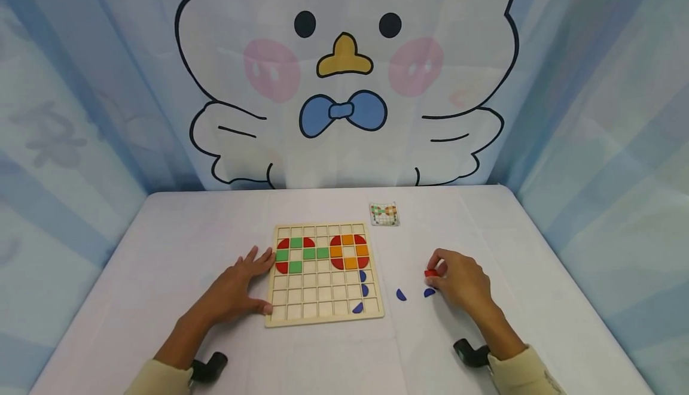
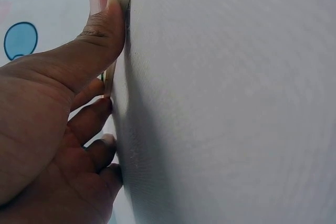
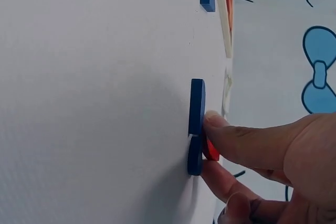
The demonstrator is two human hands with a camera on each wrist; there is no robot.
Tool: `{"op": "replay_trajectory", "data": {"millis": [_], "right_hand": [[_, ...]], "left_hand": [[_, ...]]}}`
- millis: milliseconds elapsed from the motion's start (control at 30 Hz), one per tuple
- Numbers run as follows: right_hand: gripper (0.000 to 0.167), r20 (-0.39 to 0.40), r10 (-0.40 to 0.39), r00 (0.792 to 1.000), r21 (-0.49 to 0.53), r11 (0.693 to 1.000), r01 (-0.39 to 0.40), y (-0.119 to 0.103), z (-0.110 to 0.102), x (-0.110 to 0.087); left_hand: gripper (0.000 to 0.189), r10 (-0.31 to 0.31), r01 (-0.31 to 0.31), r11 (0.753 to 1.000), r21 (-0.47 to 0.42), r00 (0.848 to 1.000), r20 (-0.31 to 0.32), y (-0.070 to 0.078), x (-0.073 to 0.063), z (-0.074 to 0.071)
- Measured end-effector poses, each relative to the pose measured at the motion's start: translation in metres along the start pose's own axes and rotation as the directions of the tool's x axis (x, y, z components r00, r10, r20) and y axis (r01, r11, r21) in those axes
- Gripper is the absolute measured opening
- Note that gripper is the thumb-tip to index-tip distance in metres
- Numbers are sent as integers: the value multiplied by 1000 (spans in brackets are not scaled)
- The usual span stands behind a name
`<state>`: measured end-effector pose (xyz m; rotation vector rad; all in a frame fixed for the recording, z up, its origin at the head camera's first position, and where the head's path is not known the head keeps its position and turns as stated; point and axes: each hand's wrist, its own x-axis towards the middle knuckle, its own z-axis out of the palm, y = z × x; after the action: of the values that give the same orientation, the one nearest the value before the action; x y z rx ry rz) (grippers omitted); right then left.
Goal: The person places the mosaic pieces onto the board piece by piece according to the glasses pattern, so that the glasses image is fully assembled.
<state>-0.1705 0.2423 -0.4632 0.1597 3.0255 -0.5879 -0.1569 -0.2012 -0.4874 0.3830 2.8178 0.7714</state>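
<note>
My left hand (image 1: pixel 234 292) lies spread at the left edge of a wooden grid board (image 1: pixel 317 299), fingers and thumb touching its rim. In the left wrist view the thumb (image 2: pixel 102 22) rests against the board's side. Right of the board, my right hand (image 1: pixel 463 281) pinches a red piece (image 1: pixel 430 273) between thumb and fingers, just above the tabletop. Close to those fingertips, a blue half-round piece (image 1: pixel 429 292) lies on the cloth. In the right wrist view two blue pieces (image 3: pixel 197 106) sit in front of the red piece (image 3: pixel 211 151), which is partly hidden.
Another blue half-round piece (image 1: pixel 401 294) lies between the board and my right hand. On the board are red quarter-rounds, green squares (image 1: pixel 296 243), orange squares (image 1: pixel 347 239) and blue pieces (image 1: pixel 365 290). A small pattern card (image 1: pixel 384 214) lies behind. A printed curtain surrounds the table.
</note>
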Motion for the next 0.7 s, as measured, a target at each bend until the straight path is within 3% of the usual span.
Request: {"op": "replay_trajectory", "data": {"millis": [367,700], "right_hand": [[17,-24,-66,998,126,990,68,-24,3,1],[17,-13,-165,986,276,947,162,-66,15,-1]], "left_hand": [[117,-6,6,1000,2,1000,5,1,1,0],[117,-22,22,1000,5,1000,9,-1,2,1]]}}
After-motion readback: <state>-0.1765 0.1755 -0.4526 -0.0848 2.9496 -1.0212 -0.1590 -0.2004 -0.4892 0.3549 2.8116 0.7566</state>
